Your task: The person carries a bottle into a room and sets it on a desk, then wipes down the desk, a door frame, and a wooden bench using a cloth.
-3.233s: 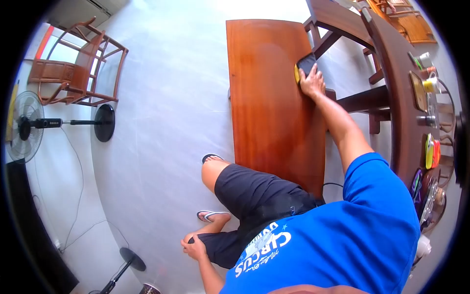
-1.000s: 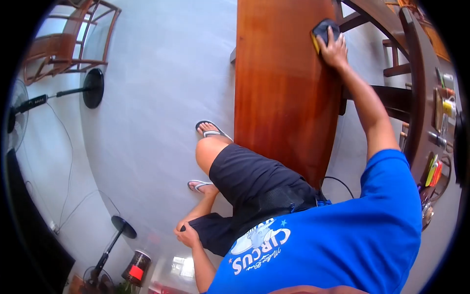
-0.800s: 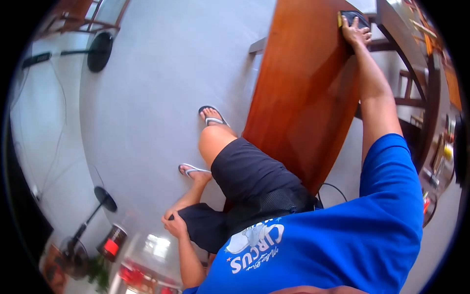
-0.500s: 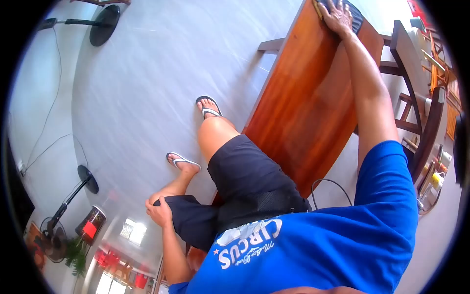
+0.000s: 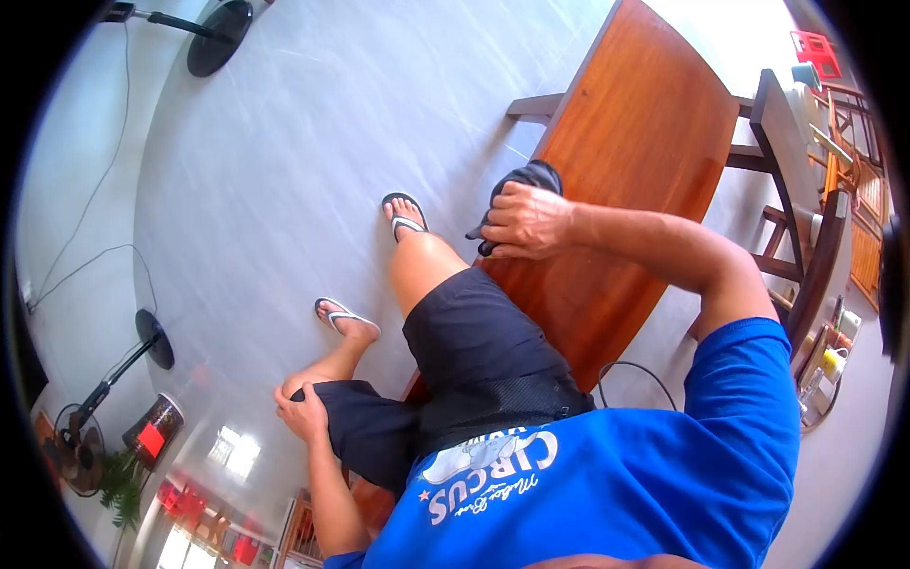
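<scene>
My right hand (image 5: 526, 218) grips a bunched black cloth (image 5: 538, 174) at the near-left edge of the long, glossy reddish-brown wooden bench (image 5: 654, 104). Part of the cloth hangs out past that edge, and its lower side is hidden under my fingers. My left hand (image 5: 303, 413) rests over my left knee, fingers spread and curved across the skin and the hem of the black shorts (image 5: 483, 332). I sit with the bench on my right side.
Dark wooden chair frames (image 5: 787, 171) stand along the bench's right side. A black cable (image 5: 637, 364) loops beside my hip. Fan stands (image 5: 220, 38) are on the grey tiled floor (image 5: 284, 123) to the left. A tray of small items (image 5: 830, 370) lies far right.
My right hand has come from the bench's far end back toward my knee, bringing the black cloth, now bunched up. My left hand has stayed on the knee.
</scene>
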The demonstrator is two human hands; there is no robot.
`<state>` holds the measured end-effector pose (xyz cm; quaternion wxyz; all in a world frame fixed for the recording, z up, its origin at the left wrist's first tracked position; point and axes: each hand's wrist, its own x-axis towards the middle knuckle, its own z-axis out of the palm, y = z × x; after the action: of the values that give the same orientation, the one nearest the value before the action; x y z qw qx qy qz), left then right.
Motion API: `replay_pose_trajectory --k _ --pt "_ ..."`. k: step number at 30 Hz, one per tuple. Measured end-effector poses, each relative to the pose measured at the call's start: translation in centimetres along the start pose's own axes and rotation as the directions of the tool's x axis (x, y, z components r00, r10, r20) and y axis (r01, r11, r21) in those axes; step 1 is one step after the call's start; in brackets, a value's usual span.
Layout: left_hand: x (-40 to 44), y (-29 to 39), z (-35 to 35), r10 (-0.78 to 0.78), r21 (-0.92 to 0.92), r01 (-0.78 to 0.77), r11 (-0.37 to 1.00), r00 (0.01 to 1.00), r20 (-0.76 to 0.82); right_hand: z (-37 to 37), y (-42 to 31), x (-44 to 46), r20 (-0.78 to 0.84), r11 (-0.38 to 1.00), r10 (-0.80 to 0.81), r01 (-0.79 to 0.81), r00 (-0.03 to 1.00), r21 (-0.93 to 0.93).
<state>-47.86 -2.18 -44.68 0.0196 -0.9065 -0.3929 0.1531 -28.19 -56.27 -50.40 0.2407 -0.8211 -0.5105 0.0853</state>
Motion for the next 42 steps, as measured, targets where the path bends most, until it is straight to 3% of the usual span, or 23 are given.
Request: replay_pose_trajectory --k 2,5,6,8,10,12,14,16,18,20,22,28,31,38,42 --pt "-0.2 -0.1 -0.2 -0.013 -0.005 0.013 1.0 1.0 -0.025 -1.7 2.7 -0.5 -0.016 1.0 0.003 -0.003 1.0 -0.023" --pt "-0.2 -0.1 -0.3 -0.073 -0.021 0.073 0.997 0.997 -0.001 -6.1 9.5 -3.9 -0.024 0.946 0.295 -0.296 0.955 -0.129" --pt "0.0 0.3 0.0 -0.076 -0.024 0.076 0.997 0.997 -0.005 -8.4 11.4 -5.4 -0.011 0.833 0.517 -0.506 0.856 -0.223" --pt "0.0 0.0 0.0 -0.083 -0.005 0.083 0.997 0.997 -0.003 -11.3 16.7 -8.8 -0.182 0.751 0.551 -0.579 0.815 -0.317" --pt "-0.2 0.4 -0.2 -0.09 0.038 0.09 0.995 0.996 0.013 -11.5 23.0 -12.2 -0.335 0.541 0.56 -0.64 0.758 -0.545" --pt "0.2 1.2 -0.5 -0.087 0.058 0.087 0.995 0.996 0.009 -16.5 22.5 -10.9 -0.181 0.531 0.775 -0.78 0.605 -0.331" --pt "0.1 1.5 -0.3 -0.078 0.069 0.077 0.995 0.997 0.01 -15.2 25.4 -12.7 -0.505 0.384 0.714 -0.875 0.484 -0.295" --pt "0.5 1.5 -0.2 -0.055 0.074 0.055 0.996 0.998 0.009 -17.4 25.5 -13.5 -0.328 0.275 0.867 -0.909 0.376 -0.313" --pt "0.3 1.3 -0.1 -0.043 0.064 0.042 0.997 0.999 0.017 -16.8 27.5 -15.6 -0.387 -0.064 0.92 -0.998 -0.061 0.006" --pt "0.5 1.1 0.1 -0.022 0.073 0.021 0.997 0.999 0.023 -18.3 25.1 -15.9 -0.3 -0.247 0.927 -0.968 -0.224 -0.039" --pt "-0.1 0.3 0.0 -0.035 0.085 0.032 0.996 0.999 0.036 -14.5 29.5 -25.0 -0.489 -0.279 0.826 -0.957 -0.28 0.076" --pt "-0.2 2.0 -0.6 -0.047 0.063 0.046 0.997 0.998 0.028 -11.7 22.9 -32.6 -0.405 -0.551 0.688 -0.797 -0.602 0.249" --pt "0.0 1.9 -0.7 -0.012 0.075 0.008 0.997 0.999 0.043 -10.1 18.4 -33.9 -0.327 -0.578 0.642 -0.718 -0.694 0.388" --pt "-0.2 2.7 -1.2 0.063 0.022 -0.063 0.998 0.998 0.011 -1.5 8.2 -36.5 -0.316 -0.503 0.625 -0.678 -0.714 0.536" --pt "0.4 2.5 -0.5 0.13 -0.032 -0.131 0.991 0.991 -0.014 4.6 -0.8 -33.0 -0.303 -0.513 0.614 -0.661 -0.728 0.548"
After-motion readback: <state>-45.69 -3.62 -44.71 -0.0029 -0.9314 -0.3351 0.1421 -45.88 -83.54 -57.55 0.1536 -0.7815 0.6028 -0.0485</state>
